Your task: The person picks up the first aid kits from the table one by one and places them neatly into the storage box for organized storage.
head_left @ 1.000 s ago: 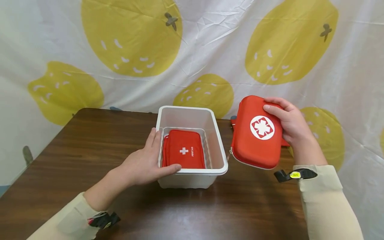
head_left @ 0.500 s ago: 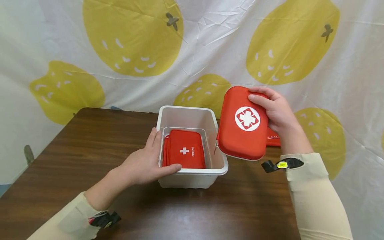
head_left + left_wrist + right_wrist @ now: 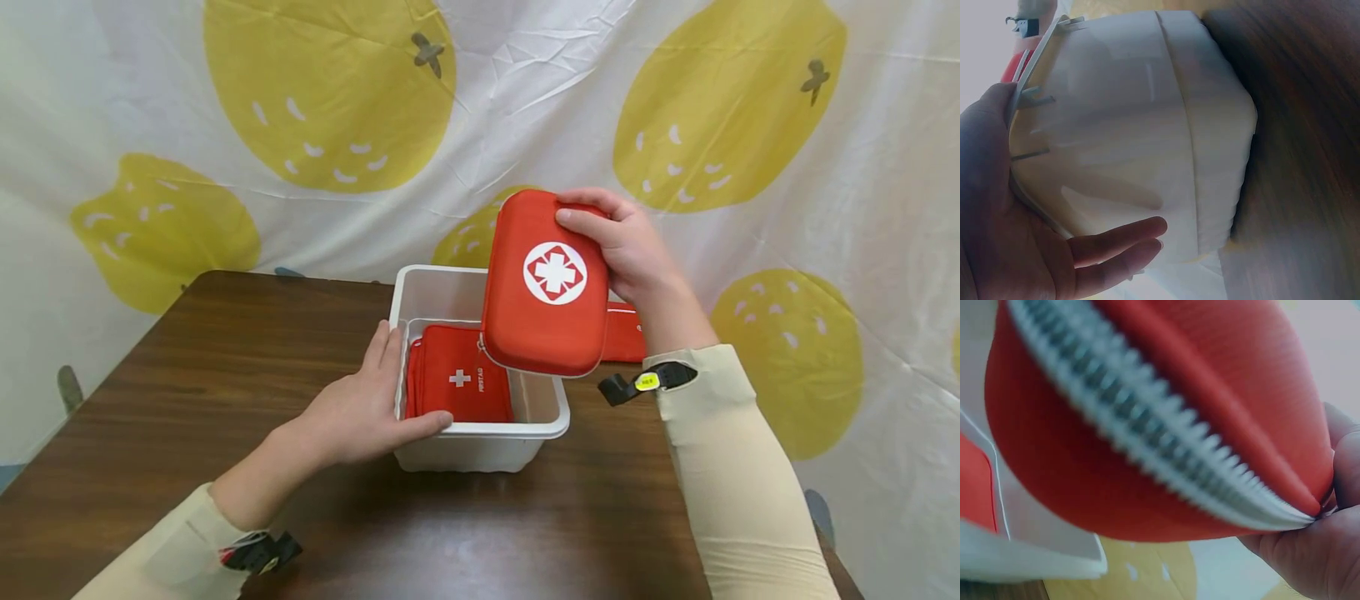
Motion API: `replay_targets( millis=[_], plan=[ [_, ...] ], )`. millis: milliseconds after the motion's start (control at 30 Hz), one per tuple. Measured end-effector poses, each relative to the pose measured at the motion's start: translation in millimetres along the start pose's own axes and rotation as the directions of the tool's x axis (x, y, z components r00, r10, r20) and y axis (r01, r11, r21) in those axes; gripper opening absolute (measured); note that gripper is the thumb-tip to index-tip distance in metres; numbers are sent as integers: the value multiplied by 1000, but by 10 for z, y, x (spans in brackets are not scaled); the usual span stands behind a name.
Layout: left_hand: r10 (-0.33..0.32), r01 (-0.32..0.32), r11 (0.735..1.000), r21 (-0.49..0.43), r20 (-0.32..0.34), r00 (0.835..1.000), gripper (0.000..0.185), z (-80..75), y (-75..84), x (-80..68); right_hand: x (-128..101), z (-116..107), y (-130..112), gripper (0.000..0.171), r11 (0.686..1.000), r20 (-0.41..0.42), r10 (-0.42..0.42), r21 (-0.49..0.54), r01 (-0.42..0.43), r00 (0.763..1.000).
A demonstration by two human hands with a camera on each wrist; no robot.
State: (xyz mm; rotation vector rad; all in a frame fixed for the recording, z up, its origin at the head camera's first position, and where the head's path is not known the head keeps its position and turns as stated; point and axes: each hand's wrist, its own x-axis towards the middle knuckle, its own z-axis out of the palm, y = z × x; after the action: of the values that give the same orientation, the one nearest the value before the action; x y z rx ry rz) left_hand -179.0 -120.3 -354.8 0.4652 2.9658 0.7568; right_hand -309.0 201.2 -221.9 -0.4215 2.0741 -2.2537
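My right hand (image 3: pixel 622 246) grips a hard red first-aid case (image 3: pixel 546 283) with a white cross emblem by its top edge and holds it tilted in the air over the right side of a white plastic bin (image 3: pixel 480 429). In the right wrist view the case (image 3: pixel 1147 425) fills the frame, its zipper facing the camera. A soft red first-aid pouch (image 3: pixel 461 375) lies flat inside the bin. My left hand (image 3: pixel 367 400) rests against the bin's front left corner with straight fingers along the wall and its thumb on the front rim. The left wrist view shows the bin's wall (image 3: pixel 1147 125).
The bin stands on a dark wooden table (image 3: pixel 225 358). Another red item (image 3: pixel 624 333) lies on the table behind my right forearm. A white cloth with yellow fruit prints (image 3: pixel 315 92) hangs behind the table.
My right hand has carried the hard red case up and to the left, from beside the bin to above its right side. The left hand and the bin have not moved.
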Motion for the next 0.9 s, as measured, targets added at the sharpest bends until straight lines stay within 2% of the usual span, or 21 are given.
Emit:
replay_targets(
  millis=[200,433,667,900],
  plan=[
    [0,0,1000,-4,7,1000,132,0,0,0,100,248,54,19,999,6,18,-39,-17,1000],
    [0,0,1000,-2,8,1000,131,1,2,-8,224,481,159,18,1000,23,-5,-20,5,1000],
    [-1,1,1000,-1,17,1000,133,2,-1,-13,334,651,278,16,1000,41,-20,-9,20,999],
    [5,-5,1000,1,20,1000,134,3,-2,-11,421,774,416,14,1000,28,15,-10,-14,999]
  ],
)
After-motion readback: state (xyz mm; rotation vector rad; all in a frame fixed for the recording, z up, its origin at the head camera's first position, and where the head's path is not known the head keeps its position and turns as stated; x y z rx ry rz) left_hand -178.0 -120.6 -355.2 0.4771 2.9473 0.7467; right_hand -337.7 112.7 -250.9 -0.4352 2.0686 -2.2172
